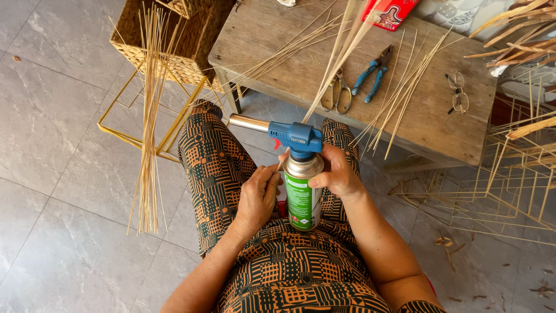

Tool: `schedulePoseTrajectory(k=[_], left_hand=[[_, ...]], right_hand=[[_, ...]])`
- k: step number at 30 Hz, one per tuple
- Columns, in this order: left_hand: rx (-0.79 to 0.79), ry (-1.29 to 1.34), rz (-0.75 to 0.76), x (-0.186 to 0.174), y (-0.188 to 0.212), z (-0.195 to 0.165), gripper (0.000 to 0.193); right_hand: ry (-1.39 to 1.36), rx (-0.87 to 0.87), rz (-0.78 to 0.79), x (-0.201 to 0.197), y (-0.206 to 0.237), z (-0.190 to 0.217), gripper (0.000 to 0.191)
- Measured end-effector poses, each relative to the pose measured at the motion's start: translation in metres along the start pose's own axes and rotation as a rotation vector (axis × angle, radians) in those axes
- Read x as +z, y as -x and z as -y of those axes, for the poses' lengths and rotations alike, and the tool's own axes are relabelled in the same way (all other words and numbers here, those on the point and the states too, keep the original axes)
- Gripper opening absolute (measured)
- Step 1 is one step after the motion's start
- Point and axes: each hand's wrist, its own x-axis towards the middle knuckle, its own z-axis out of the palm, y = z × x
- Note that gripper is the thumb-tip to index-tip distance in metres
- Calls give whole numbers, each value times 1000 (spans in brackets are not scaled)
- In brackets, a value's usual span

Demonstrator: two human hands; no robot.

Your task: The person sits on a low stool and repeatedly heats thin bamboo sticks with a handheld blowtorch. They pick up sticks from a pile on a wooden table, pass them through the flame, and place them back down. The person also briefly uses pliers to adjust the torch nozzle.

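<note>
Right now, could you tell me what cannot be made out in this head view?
- Base of the gas canister: hidden in the lap between the left hand and right hand.
- Torch head trigger: too small to tell whether pressed.
- Woven basket: cut off by the top edge.
- Red packet: cut off by the top edge.

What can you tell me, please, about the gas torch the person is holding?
The gas torch is a green and silver metal canister with a blue plastic head and a shiny metal nozzle pointing left. It is held over the person's lap. The right hand grips the canister near its top; the left hand is at its side, fingers by the head. No flame shows.
</note>
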Motion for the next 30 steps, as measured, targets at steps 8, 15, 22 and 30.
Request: schedulePoseTrajectory(k=[8,15,22,30], left_hand=[[396,-273,-147,-17,-12,-17,34],[295,-70,-175,-43,-22,-79,21],[1070,-660,-7,-37,-62,-145,46],[927,-1591,104,5,-129,-170,33]], right_hand=[[67,-61,-102,-26,-1,8,72],[182,-182,-126,-40,-2,12,77],[402,-214,-153,-48,1,-19,69],[626,-87,-152,-42,-2,-22,61]])
